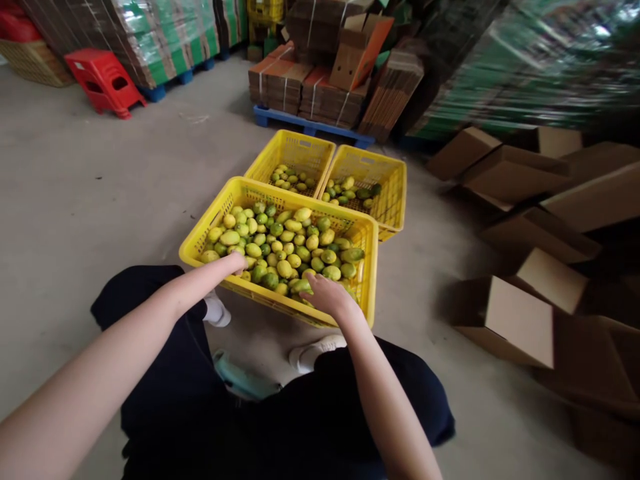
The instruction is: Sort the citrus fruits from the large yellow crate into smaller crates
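A large yellow plastic crate (373,280) stands on the floor just in front of my knees, holding many yellow and green lemons (284,269). My left hand (239,263) reaches over its near left side, down among the fruit. The fingers there are bent downward and mostly hidden, so any grip does not show. Over the near right part of the lemons is my right hand (325,295), palm down with fingers stretched out and apart. Its fingertips are at a green lemon (301,286); no fruit is visibly lifted.
Behind it stand a left yellow crate (260,157) and a right yellow crate (397,193), each with fewer lemons. Open cardboard boxes (520,320) lie to the right. Farther back are a blue pallet (300,125) of flattened cartons and a red stool (103,80).
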Motion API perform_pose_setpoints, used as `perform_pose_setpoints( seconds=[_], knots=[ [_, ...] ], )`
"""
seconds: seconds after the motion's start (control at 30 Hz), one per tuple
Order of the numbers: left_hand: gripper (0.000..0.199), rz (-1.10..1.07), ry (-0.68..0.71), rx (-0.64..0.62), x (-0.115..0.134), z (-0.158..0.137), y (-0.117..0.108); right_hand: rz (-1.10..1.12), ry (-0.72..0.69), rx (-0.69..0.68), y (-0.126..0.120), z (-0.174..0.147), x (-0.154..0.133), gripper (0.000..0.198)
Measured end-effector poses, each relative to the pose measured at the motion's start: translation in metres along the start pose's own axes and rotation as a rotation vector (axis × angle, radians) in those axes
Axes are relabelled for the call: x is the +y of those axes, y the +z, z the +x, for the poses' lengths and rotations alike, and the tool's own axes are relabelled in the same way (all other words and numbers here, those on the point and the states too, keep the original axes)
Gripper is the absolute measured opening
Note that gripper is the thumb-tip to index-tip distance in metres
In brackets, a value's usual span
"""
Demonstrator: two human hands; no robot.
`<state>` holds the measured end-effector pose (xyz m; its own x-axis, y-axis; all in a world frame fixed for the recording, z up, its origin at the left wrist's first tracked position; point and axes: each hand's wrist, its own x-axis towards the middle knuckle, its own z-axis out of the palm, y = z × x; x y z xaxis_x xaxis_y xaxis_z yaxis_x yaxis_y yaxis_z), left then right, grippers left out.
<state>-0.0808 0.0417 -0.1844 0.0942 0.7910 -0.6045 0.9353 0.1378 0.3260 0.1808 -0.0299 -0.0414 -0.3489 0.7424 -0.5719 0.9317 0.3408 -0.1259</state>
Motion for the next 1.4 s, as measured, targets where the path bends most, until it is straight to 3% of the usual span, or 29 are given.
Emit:
perform_pose_setpoints(
  seconds=[0.1, 0.27, 0.4, 0.5, 0.57, 0.7, 0.87, 0.93, 1.07, 1.13, 1.3, 1.4],
  knots=[
    [0.025, -0.015, -0.046, -0.083, -0.005, -0.008, -0.007, -0.006, 0.003, 0.023, -0.003, -0.006, 0.002, 0.046],
    [0.019, -0.168, -0.033, -0.103, -0.015, -0.025, -0.03, 0.058, 0.019, 0.032, -0.001, -0.008, 0.008, 0.044],
    [0.029, -0.38, 0.049, -0.101, -0.007, -0.041, -0.06, 0.104, 0.03, 0.03, 0.007, -0.004, 0.013, 0.044],
    [0.044, -0.639, 0.163, -0.112, 0.009, -0.065, -0.083, 0.102, 0.016, 0.015, 0.014, 0.0, 0.018, 0.045],
    [0.051, -1.011, 0.243, -0.138, 0.021, -0.088, -0.091, 0.098, 0.002, 0.002, 0.017, 0.004, 0.021, 0.045],
    [0.059, -1.501, 0.229, -0.239, 0.04, -0.128, -0.081, 0.098, 0.008, 0.031, 0.023, 0.025, 0.015, 0.038],
    [0.046, -1.602, 0.032, -0.547, 0.05, -0.135, -0.063, 0.123, 0.055, 0.099, 0.036, 0.086, -0.01, 0.032],
    [0.045, -1.64, -0.043, -0.501, 0.049, -0.129, -0.063, 0.14, 0.095, 0.115, 0.039, 0.115, -0.02, 0.032],
    [0.045, -1.713, -0.149, -0.233, 0.039, -0.12, -0.071, 0.21, 0.165, 0.132, 0.035, 0.16, -0.031, 0.032],
    [0.045, -1.73, -0.158, -0.16, 0.035, -0.118, -0.077, 0.269, 0.18, 0.143, 0.031, 0.171, -0.031, 0.026],
    [0.04, -1.821, -0.113, -0.109, 0.034, -0.116, -0.088, 0.506, 0.184, 0.224, 0.021, 0.172, -0.023, 0.011],
    [0.036, -1.841, -0.011, -0.148, 0.038, -0.115, -0.09, 0.701, 0.166, 0.293, 0.008, 0.158, -0.017, 0.019]
  ],
)
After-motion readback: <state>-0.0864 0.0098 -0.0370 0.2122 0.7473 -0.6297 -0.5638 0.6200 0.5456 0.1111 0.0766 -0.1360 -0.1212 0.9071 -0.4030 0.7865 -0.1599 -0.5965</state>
